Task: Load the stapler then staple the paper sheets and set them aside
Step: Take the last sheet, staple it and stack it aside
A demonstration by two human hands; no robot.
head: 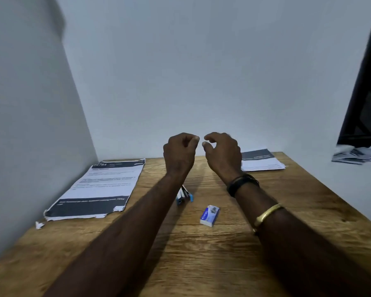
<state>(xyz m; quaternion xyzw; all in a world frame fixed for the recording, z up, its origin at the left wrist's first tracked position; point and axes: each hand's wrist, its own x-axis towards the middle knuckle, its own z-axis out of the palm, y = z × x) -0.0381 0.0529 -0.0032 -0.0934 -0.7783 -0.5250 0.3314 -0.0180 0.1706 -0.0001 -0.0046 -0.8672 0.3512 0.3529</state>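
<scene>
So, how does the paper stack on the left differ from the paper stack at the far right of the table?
The left paper stack has a torn, ragged near edge; the right paper stack shows neat edges. The left one is fully in view; the right one is partly hidden behind the right hand. Both lie flat on the wooden table and carry dark printed bands.

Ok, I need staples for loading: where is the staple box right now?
In the head view the staple box lies mid-way across the wooden table, just right of the stapler and nearer the camera.
</scene>
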